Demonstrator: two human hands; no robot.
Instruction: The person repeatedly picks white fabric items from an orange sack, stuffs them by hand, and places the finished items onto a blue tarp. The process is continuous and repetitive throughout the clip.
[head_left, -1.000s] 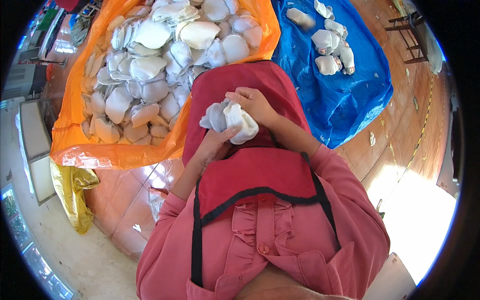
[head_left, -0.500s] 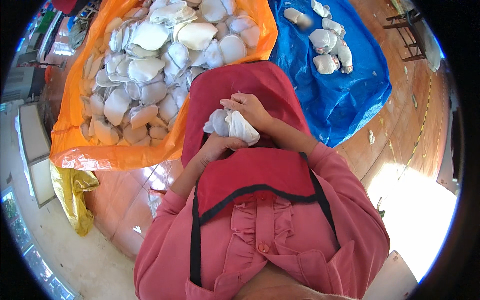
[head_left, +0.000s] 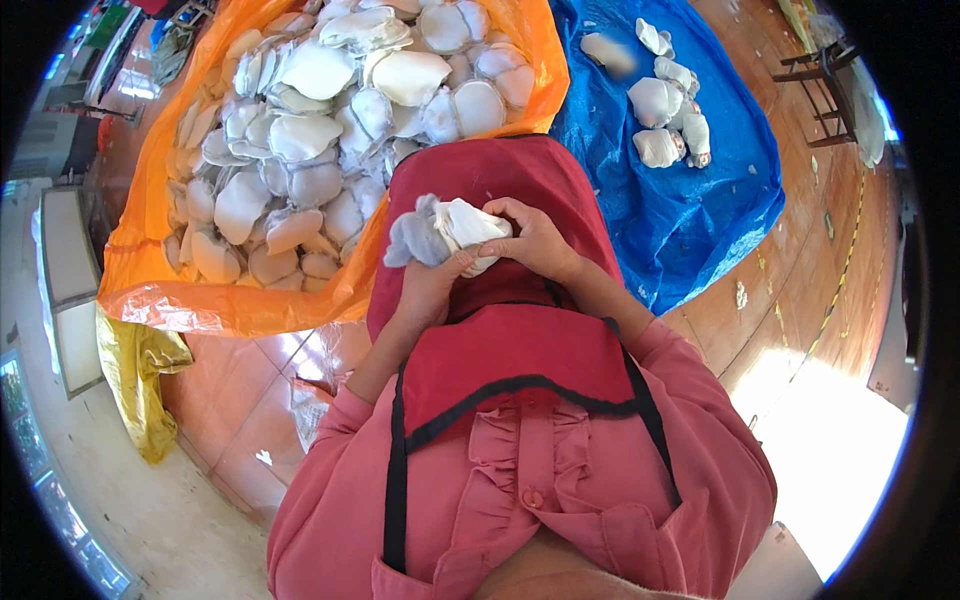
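Hands at lap level, over your red apron [head_left: 520, 350]. You hold one white padded piece [head_left: 462, 232], bunched with a grey flap at its left end, just above the apron's upper edge and between both hands. Your left hand [head_left: 430, 285] comes up from below, its fingers [head_left: 455, 262] clamped on the underside of the piece. Your right hand [head_left: 535, 240] arches over from the right, wrist bent, its fingers [head_left: 500, 208] closed on the top and right edge of the same piece. Both forearms rise from the pink sleeves and converge at the piece.

Two sheets lie on the wooden floor [head_left: 800, 290] ahead of you. The orange sheet [head_left: 150, 280], at left, carries a heap of white padded pieces [head_left: 310, 130], too many and too overlapped to count exactly; several dozen show. The blue sheet [head_left: 700, 220], at right, carries about six white pieces [head_left: 660, 100] near its far end, one of them blurred. One yellow cloth [head_left: 135, 370] lies crumpled on the floor just below the orange sheet's near-left corner.
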